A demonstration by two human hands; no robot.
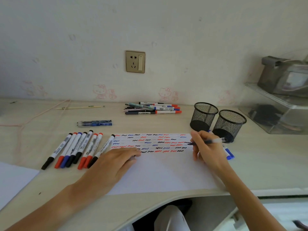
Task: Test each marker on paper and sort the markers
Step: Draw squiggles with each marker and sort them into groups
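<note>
Gripping a marker (208, 141) in pen fashion, the right hand (207, 150) is pressing its tip to the paper's (166, 172) right edge — the left hand (115, 161) is lying flat, pinning the sheet.

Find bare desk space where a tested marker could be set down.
Free: the desk between the cord and the marker row; also behind the paper, before the marker pile. Crowded: beside the mesh cups and right hand.

Bare desk (50, 114) at left rear; mesh cups (216, 120) crowding the right
</note>
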